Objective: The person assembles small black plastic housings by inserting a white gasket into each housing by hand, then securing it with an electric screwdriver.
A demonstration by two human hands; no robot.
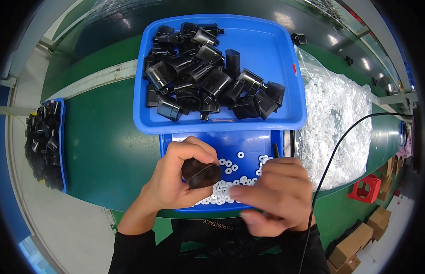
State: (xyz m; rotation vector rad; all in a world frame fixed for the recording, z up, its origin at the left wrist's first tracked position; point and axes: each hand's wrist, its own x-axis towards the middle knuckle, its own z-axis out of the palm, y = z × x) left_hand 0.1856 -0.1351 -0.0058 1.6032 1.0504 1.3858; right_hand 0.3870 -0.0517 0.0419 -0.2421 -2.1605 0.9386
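While the left hand (169, 178) wraps fingers and thumb around a black part (202, 173) near the centre of the frame, the right hand (283, 194) hangs lower right of centre with its fingers curled; whether it grips anything, or the thin black rod (275, 150) behind it, I cannot tell. The black part's smooth, rounded wall could slip or twist if the left hand loosens, and a drop might scatter the loose white washers (221, 194) below. A careless sweep of the right hand could push washers against the near rim of the lower blue tray (212, 141), close to the green table's (98, 137) edge. The black cable (331, 160), curving down the right side, could snag the right wrist. Above, the upper blue tray's (221, 129) rim limits forward reach; the plastic bag (335, 128) crowds the right. The most room for sideways movement seems to be the green stretch at left of frame
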